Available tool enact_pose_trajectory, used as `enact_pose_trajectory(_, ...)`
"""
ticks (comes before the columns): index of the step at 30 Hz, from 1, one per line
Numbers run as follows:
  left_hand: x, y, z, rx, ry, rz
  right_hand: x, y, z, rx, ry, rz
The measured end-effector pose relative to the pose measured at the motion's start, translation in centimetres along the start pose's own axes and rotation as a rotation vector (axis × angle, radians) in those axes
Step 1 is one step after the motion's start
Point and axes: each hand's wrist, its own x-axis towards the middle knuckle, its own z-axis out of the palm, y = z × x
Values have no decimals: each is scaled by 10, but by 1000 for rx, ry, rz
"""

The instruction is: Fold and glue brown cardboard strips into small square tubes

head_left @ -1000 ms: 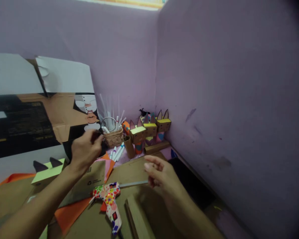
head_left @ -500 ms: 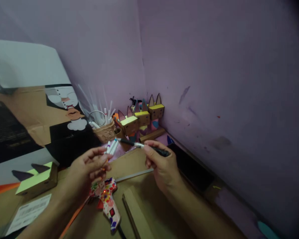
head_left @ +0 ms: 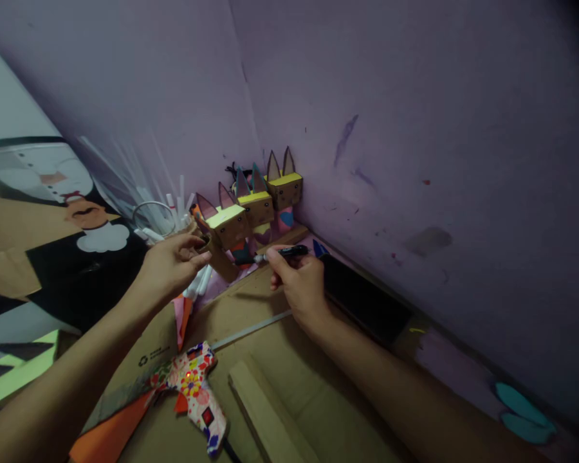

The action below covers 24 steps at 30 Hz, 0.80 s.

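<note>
My right hand point(head_left: 302, 283) grips a slim black pen point(head_left: 294, 251) with a silver band, its dark tip pointing left. Near the basket, my left hand point(head_left: 171, 263) reaches over with thumb and forefinger apart. Its fingertips are by the mouth of a brown cardboard tube point(head_left: 222, 260); whether they touch it I cannot tell. White markers point(head_left: 202, 281) lie just below that hand. Behind the tube stand cardboard animal figures point(head_left: 229, 225) with pointed ears and yellow tops.
A flower-patterned glue gun point(head_left: 197, 386) with a red light lies on the cardboard surface point(head_left: 251, 328), beside a wood-coloured strip point(head_left: 270, 411). Clear sticks point(head_left: 145, 193) stand at the left back. A black flat object point(head_left: 361, 302) runs along the purple wall point(head_left: 390, 128).
My left hand has moved forward from the markers to the cardboard tube. The right hand still holds the pen, now a little farther forward. The view has shifted right.
</note>
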Motion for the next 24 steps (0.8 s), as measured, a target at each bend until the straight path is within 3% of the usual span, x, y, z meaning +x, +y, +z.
enact_pose_trajectory(11, 8, -3, 9, 160, 35, 143, 15, 27, 18, -13, 9, -1)
enact_pose_trajectory(24, 1, 11, 9, 214, 56, 186, 11, 22, 22, 68, 0, 106)
